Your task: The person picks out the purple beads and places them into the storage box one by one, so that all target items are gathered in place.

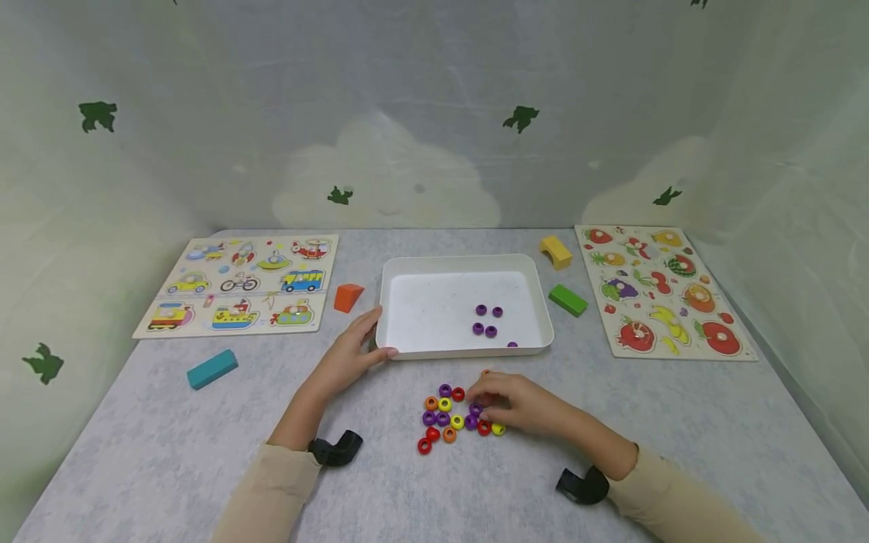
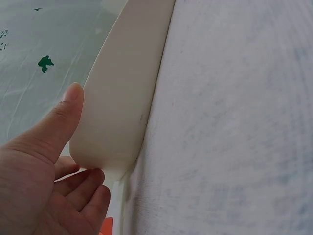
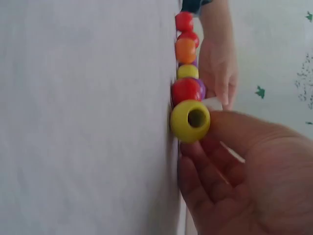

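Note:
My left hand (image 1: 348,354) holds the near left corner of a white tray (image 1: 421,354). In the left wrist view its thumb lies along the tray wall (image 2: 117,88) and its curled fingers are at the corner. Several purple beads (image 1: 480,310) lie inside the tray. My right hand (image 1: 526,403) is over a group of loose beads in front of it, thumb and fingertips pinching a purple bead (image 1: 476,409). Close to the thumb are a yellow bead (image 3: 183,125) and a red bead (image 3: 186,90). The right fingertips are partly hidden in the right wrist view.
A vehicle puzzle board (image 1: 237,283) lies left, a fruit puzzle board (image 1: 668,294) right. Around the tray are an orange block (image 1: 348,297), a yellow arch block (image 1: 557,253) and a green block (image 1: 567,300). A teal block (image 1: 213,369) lies at the left.

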Demonstrator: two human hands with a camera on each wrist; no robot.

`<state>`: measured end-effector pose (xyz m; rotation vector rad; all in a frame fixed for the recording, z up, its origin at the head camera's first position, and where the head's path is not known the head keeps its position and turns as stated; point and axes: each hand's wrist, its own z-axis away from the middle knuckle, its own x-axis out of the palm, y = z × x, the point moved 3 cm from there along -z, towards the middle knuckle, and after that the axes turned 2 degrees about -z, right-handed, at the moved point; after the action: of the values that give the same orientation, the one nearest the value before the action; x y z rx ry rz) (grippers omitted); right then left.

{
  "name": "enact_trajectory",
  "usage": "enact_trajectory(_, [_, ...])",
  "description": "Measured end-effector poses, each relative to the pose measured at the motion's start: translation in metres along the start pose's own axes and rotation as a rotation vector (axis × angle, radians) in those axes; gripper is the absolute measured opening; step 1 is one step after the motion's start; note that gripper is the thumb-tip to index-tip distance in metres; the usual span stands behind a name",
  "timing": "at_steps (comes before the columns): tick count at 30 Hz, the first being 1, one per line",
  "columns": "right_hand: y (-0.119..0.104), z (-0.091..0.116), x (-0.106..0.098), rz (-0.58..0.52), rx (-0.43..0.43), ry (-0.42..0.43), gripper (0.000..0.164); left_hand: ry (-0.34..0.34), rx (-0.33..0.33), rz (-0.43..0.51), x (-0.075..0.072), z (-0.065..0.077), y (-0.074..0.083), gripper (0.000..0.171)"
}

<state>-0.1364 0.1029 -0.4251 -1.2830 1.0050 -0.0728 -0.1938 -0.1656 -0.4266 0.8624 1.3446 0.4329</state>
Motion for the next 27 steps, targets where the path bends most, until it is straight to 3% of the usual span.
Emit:
enact_trajectory(5, [0.003,-0.002,0.006,0.038,0.016,-0.016,0.021,0.001,-0.009,-0.003,0.000,0.000,0.000,0.086])
enact_trajectory(9, [-0.001,-0.004,-0.001,0.058,0.025,0.035,0.019,-0.008,-0.005,-0.003,0.000,0.000,0.000,0.087])
enact_trajectory(14, [-0.009,-0.014,-0.027,0.071,-0.006,0.234,0.022,-0.005,-0.008,-0.008,0.000,0.000,0.000,0.087])
enact_trajectory(18, [-0.001,-0.027,-0.051,0.116,0.003,0.411,0.023,-0.004,-0.013,-0.009,0.000,0.000,0.000,0.086])
enact_trajectory(22, [0.020,-0.040,-0.067,0.151,0.108,0.471,0.024,-0.007,-0.018,-0.001,0.000,0.000,0.000,0.086])
enact_trajectory(27, [0.042,-0.052,-0.072,0.171,0.314,0.397,0.021,-0.008,-0.018,0.004,0.001,0.001,-0.001,0.086])
